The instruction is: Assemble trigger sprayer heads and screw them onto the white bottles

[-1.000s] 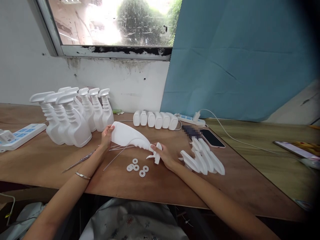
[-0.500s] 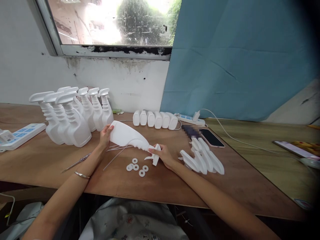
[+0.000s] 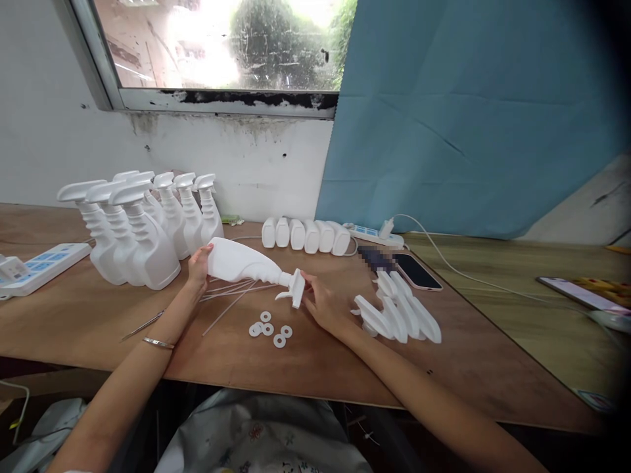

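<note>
A white spray bottle [image 3: 241, 258] is tilted on its side above the table, its base to the left. My left hand [image 3: 199, 266] is closed round the base end. A white trigger sprayer head [image 3: 296, 288] sits at the bottle's neck, its trigger pointing down and left. My right hand [image 3: 323, 303] has thumb and fingertips against the head's outer side; part of the grip is hidden. Below lie several white ring washers [image 3: 267, 329]. Thin white tubes [image 3: 229, 310] are spread under the bottle.
Several upright spray bottles [image 3: 156, 253] stand at the left. More white bottles [image 3: 311, 236] lie along the wall, with loose sprayer heads [image 3: 399, 315] at the right. A pointed metal tool [image 3: 142, 325], power strips [image 3: 54, 263] and a phone [image 3: 419, 271] are on the table [image 3: 315, 368].
The bottle and sprayer head have shifted left and slightly up. My right hand has moved from the neck joint to the outer side of the head, with its fingers more spread.
</note>
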